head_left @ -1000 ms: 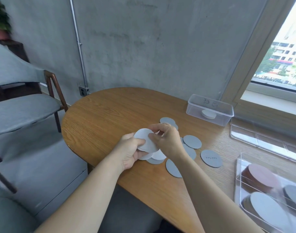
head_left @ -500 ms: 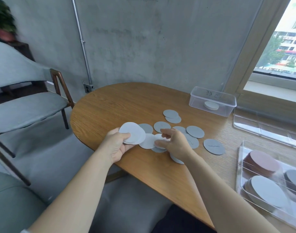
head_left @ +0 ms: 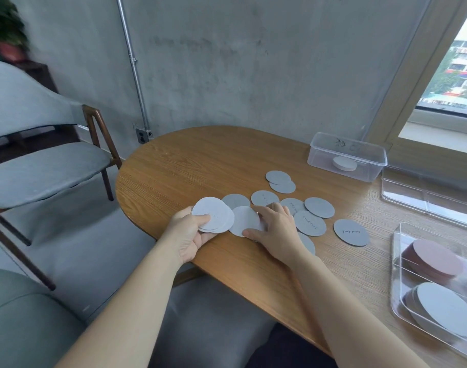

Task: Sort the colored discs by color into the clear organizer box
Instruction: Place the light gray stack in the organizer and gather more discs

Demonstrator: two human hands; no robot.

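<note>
The left hand (head_left: pixel 189 235) grips a small stack of pale discs (head_left: pixel 212 217) over the near-left edge of the wooden table (head_left: pixel 200 160). The right hand (head_left: pixel 276 229) lies with fingers spread on a pale disc (head_left: pixel 243 221), seemingly pressing rather than pinching. Grey discs (head_left: pixel 319 207) lie scattered mid-table. The clear organizer box (head_left: pixel 394 261) sits at the near-right edge.

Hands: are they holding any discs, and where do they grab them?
The left hand holds a stack of pale discs by its near edge. The right hand only rests on one flat disc.
</note>
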